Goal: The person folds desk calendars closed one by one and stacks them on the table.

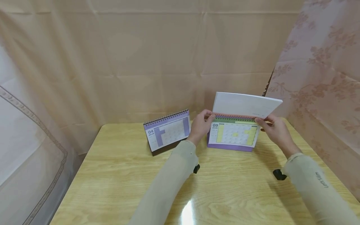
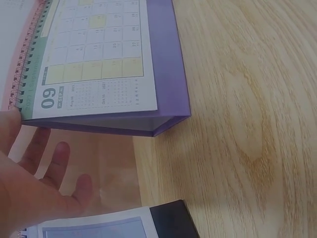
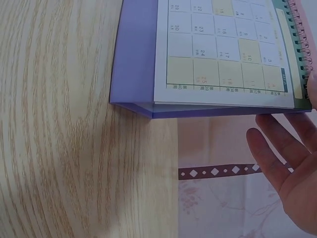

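We find passage over the near-left table (image 1: 109, 187); left calendar (image 1: 168, 132), held calendar (image 1: 235, 130) and curtain (image 1: 154, 62) obstruct farther back.

Left arm (image 1: 166, 181): slanted forward and rightward.
Left hand (image 1: 200, 126): pinched, its left thumb (image 2: 9, 128) in front; the outer left fingers (image 2: 59, 157) were spread behind.
Right arm (image 1: 313, 182): reached forward and leftward.
Right hand (image 1: 277, 133): pinched likewise, right thumb (image 1: 261, 122) in front, lower right fingers (image 3: 265, 152) fanned.
Both hands: were apart, nearly level.
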Action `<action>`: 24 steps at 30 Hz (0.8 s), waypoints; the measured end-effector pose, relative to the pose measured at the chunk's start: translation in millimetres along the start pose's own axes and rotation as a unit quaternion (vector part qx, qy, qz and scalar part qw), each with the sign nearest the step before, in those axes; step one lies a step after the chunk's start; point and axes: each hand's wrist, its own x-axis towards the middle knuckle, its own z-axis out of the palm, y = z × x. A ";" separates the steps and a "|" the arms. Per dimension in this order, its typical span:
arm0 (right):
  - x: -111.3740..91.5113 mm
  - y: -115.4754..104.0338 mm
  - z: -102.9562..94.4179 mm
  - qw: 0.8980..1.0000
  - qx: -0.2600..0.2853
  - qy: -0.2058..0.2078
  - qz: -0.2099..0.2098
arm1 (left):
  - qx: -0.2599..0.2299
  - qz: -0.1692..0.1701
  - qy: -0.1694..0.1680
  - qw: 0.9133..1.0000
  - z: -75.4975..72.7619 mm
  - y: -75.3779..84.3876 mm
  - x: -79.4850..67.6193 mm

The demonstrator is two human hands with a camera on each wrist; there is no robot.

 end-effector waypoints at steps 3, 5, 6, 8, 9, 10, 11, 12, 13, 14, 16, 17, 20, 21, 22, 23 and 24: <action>-0.4 -0.9 1.7 1.000 0.000 0.004 -0.003 | -0.004 0.003 0.002 1.000 0.0 -3.0 -0.5; -0.7 -1.2 2.5 1.000 0.000 0.008 -0.003 | -0.004 0.006 0.003 1.000 -0.2 -3.9 -0.5; -0.8 -1.2 2.8 1.000 0.000 0.008 -0.003 | -0.003 0.009 0.003 1.000 -0.3 -4.2 -0.5; -1.7 -0.8 2.7 1.000 -0.002 0.012 0.000 | -0.001 0.016 0.004 1.000 -0.4 -4.3 -0.4; -2.3 -0.6 2.6 1.000 -0.003 0.013 0.002 | 0.002 0.019 0.003 1.000 -0.2 -4.3 -0.2; -2.5 -0.4 2.8 1.000 -0.003 0.013 0.004 | 0.004 0.021 0.003 1.000 -0.4 -4.1 -0.3; -2.7 -0.1 3.0 1.000 -0.003 0.014 0.005 | 0.006 0.022 0.003 1.000 -0.5 -3.9 -0.4; -2.8 0.1 3.3 1.000 -0.002 0.013 0.007 | 0.007 0.022 0.003 1.000 -0.6 -3.8 -0.6; -3.1 -0.1 3.6 1.000 -0.002 0.014 0.010 | 0.007 0.022 0.003 1.000 -0.8 -3.8 -0.9; -3.0 0.1 4.0 1.000 -0.001 0.015 0.011 | 0.007 0.022 0.002 1.000 -0.9 -3.8 -1.1; -2.7 0.8 4.8 1.000 0.000 0.017 0.014 | 0.006 0.023 0.004 1.000 -1.2 -3.7 -1.6; -2.7 1.1 5.4 1.000 -0.002 0.018 0.016 | 0.005 0.025 0.006 1.000 -1.3 -3.7 -1.8; -2.8 3.0 6.6 1.000 -0.010 0.027 0.012 | 0.002 0.033 0.014 0.999 -1.3 -4.2 -2.3; -3.2 3.7 7.0 0.999 -0.015 0.032 0.008 | -0.002 0.036 0.017 0.999 -1.1 -4.2 -2.5; -3.5 4.3 7.3 0.999 -0.020 0.038 0.002 | -0.004 0.038 0.019 0.999 -1.0 -4.5 -2.5; -4.0 4.9 7.6 0.999 -0.025 0.045 -0.001 | -0.007 0.040 0.021 0.999 -0.5 -4.8 -2.5; -4.3 5.6 7.7 0.998 -0.028 0.051 -0.005 | -0.011 0.041 0.022 0.999 -0.2 -5.0 -2.6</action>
